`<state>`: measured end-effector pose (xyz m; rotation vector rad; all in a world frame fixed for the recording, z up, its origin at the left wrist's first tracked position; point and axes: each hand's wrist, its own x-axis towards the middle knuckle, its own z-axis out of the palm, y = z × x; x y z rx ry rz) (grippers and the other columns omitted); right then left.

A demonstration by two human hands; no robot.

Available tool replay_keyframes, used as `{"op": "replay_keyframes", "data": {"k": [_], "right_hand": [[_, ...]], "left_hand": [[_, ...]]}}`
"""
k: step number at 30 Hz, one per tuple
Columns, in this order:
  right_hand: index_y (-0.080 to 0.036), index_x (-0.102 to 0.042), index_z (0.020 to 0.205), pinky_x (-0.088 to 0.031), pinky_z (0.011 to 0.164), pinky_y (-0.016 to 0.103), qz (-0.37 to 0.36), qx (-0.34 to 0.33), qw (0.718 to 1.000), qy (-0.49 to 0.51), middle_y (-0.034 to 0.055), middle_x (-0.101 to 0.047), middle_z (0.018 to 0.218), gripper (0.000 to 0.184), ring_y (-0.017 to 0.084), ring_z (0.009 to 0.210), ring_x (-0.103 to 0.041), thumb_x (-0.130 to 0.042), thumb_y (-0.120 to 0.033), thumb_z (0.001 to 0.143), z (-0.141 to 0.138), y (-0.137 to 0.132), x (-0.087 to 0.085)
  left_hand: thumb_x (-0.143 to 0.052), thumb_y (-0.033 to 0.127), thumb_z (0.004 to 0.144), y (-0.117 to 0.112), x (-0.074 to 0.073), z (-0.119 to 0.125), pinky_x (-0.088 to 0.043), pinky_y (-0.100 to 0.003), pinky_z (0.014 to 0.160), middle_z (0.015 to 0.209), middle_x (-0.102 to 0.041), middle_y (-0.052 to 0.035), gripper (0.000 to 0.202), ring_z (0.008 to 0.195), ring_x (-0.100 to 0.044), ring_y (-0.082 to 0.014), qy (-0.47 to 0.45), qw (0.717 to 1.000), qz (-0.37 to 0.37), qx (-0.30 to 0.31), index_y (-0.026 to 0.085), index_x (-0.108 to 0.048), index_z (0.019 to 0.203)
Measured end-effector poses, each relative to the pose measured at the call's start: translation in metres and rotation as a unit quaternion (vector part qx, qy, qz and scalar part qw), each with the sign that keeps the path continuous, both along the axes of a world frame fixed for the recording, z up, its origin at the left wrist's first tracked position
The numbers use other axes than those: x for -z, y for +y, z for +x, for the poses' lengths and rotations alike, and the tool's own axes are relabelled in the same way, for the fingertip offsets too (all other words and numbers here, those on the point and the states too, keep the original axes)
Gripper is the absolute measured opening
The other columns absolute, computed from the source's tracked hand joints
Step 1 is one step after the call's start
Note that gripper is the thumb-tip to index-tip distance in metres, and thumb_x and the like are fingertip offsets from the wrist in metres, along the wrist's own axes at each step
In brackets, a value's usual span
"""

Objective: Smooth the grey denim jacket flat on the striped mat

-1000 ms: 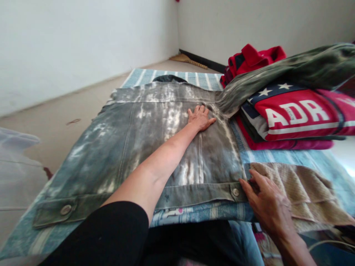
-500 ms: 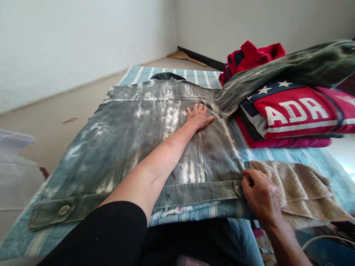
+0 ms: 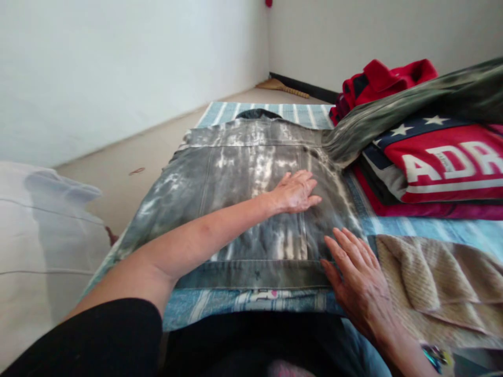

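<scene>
A grey-green mottled denim jacket (image 3: 243,225) lies back side up on a blue-and-white striped cloth (image 3: 220,112), its collar at the far end. One sleeve (image 3: 377,112) stretches right across a pile of folded clothes. My left hand (image 3: 296,191) rests flat on the right half of the jacket's back, fingers stretched out. Over the lower right corner lies my right hand (image 3: 356,269), fingers extended and slightly spread, touching the cloth near the waistband. The other sleeve does not show, and my left forearm covers part of the waistband.
Right of the jacket, a folded red garment with white letters (image 3: 451,162) tops the pile, with a red collared shirt (image 3: 385,84) behind. A brown towel (image 3: 432,283) lies at the near right. A white bag-like thing (image 3: 47,235) stands left. A broom (image 3: 281,86) lies by the wall.
My right hand has opened from its grip on the jacket's lower right corner and now lies flat there. My left hand has slid a little toward me. The view has turned slightly left.
</scene>
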<state>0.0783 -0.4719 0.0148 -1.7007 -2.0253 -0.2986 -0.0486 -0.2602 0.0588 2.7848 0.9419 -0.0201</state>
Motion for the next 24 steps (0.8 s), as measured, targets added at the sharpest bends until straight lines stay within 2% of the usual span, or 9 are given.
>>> {"op": "replay_keyframes", "data": {"k": [3, 6, 8, 13, 15, 18, 20, 22, 24], "right_hand": [[-0.01, -0.054, 0.131, -0.036, 0.108, 0.055, -0.077, 0.024, 0.995, -0.063, 0.0186, -0.05, 0.142, 0.047, 0.033, 0.135, -0.042, -0.037, -0.04, 0.098, 0.002, 0.005, 0.017], [-0.011, -0.053, 0.133, -0.034, 0.11, 0.053, -0.102, 0.022, 0.992, -0.076, 0.0167, -0.047, 0.145, 0.052, 0.031, 0.139, -0.037, -0.035, -0.044, 0.097, 0.009, 0.006, 0.025], [-0.011, -0.053, 0.133, -0.034, 0.11, 0.052, -0.101, 0.021, 0.992, -0.076, 0.0167, -0.047, 0.145, 0.053, 0.031, 0.139, -0.036, -0.033, -0.045, 0.097, 0.012, 0.004, 0.026], [-0.01, -0.052, 0.133, -0.038, 0.106, 0.056, -0.082, 0.001, 0.993, -0.082, 0.0193, -0.047, 0.144, 0.057, 0.034, 0.136, -0.04, -0.029, -0.046, 0.096, 0.017, 0.0, 0.034], [-0.012, -0.052, 0.133, -0.042, 0.101, 0.057, -0.071, -0.02, 0.994, -0.08, 0.02, -0.05, 0.141, 0.056, 0.036, 0.134, -0.042, -0.03, -0.045, 0.095, 0.023, -0.002, 0.042], [-0.022, -0.053, 0.134, -0.044, 0.096, 0.059, -0.042, -0.061, 0.994, -0.082, 0.015, -0.058, 0.134, 0.05, 0.036, 0.132, -0.045, -0.029, -0.04, 0.094, 0.03, -0.003, 0.05], [-0.023, -0.049, 0.138, -0.044, 0.095, 0.059, -0.019, -0.06, 0.994, -0.085, 0.0152, -0.058, 0.134, 0.051, 0.036, 0.131, -0.046, -0.029, -0.04, 0.094, 0.028, -0.001, 0.049], [-0.019, -0.045, 0.14, -0.045, 0.093, 0.058, 0.01, -0.045, 0.995, -0.089, 0.0181, -0.054, 0.137, 0.056, 0.036, 0.13, -0.047, -0.029, -0.045, 0.094, 0.017, 0.006, 0.044], [-0.018, -0.047, 0.139, -0.046, 0.093, 0.055, 0.036, -0.053, 0.994, -0.094, 0.0175, -0.052, 0.14, 0.057, 0.035, 0.129, -0.048, -0.03, -0.049, 0.094, 0.002, 0.018, 0.039]], "left_hand": [[-0.048, 0.051, 0.095, -0.041, 0.001, -0.034, -0.025, -0.051, 0.113, 0.153, -0.035, -0.0154, 0.053, 0.144, -0.025, -0.0295, 0.012, 0.999, -0.02, 0.031, 0.015, -0.049, 0.133], [-0.049, 0.055, 0.094, -0.074, 0.009, -0.066, -0.019, -0.053, 0.115, 0.156, -0.03, -0.0172, 0.062, 0.146, -0.019, -0.0301, 0.008, 0.999, -0.025, 0.047, 0.014, -0.043, 0.139], [-0.048, 0.059, 0.093, -0.089, 0.017, -0.081, -0.016, -0.053, 0.117, 0.156, -0.031, -0.017, 0.066, 0.147, -0.018, -0.0301, -0.006, 0.998, -0.029, 0.053, 0.014, -0.041, 0.142], [-0.041, 0.059, 0.095, -0.098, 0.028, -0.09, -0.02, -0.055, 0.116, 0.155, -0.032, -0.0164, 0.067, 0.146, -0.02, -0.0297, -0.029, 0.998, -0.041, 0.041, 0.013, -0.038, 0.145], [-0.043, 0.057, 0.095, -0.098, 0.027, -0.088, -0.023, -0.057, 0.114, 0.155, -0.033, -0.0174, 0.066, 0.146, -0.022, -0.0307, -0.027, 0.998, -0.04, 0.041, 0.011, -0.041, 0.143], [-0.045, 0.058, 0.094, -0.104, 0.02, -0.091, -0.024, -0.057, 0.114, 0.152, -0.037, -0.0178, 0.064, 0.145, -0.025, -0.0308, -0.047, 0.998, -0.025, 0.03, 0.01, -0.046, 0.137], [-0.044, 0.059, 0.094, -0.112, 0.016, -0.098, -0.022, -0.056, 0.116, 0.151, -0.039, -0.017, 0.063, 0.144, -0.026, -0.0301, -0.071, 0.997, -0.019, 0.016, 0.012, -0.048, 0.136], [-0.041, 0.061, 0.095, -0.117, 0.014, -0.109, -0.019, -0.055, 0.117, 0.152, -0.039, -0.0156, 0.063, 0.145, -0.026, -0.0296, -0.089, 0.996, -0.025, -0.004, 0.015, -0.048, 0.138], [-0.04, 0.061, 0.094, -0.119, 0.013, -0.122, -0.017, -0.055, 0.118, 0.153, -0.037, -0.0157, 0.065, 0.146, -0.023, -0.0294, -0.084, 0.995, -0.034, -0.042, 0.016, -0.045, 0.141]]}}
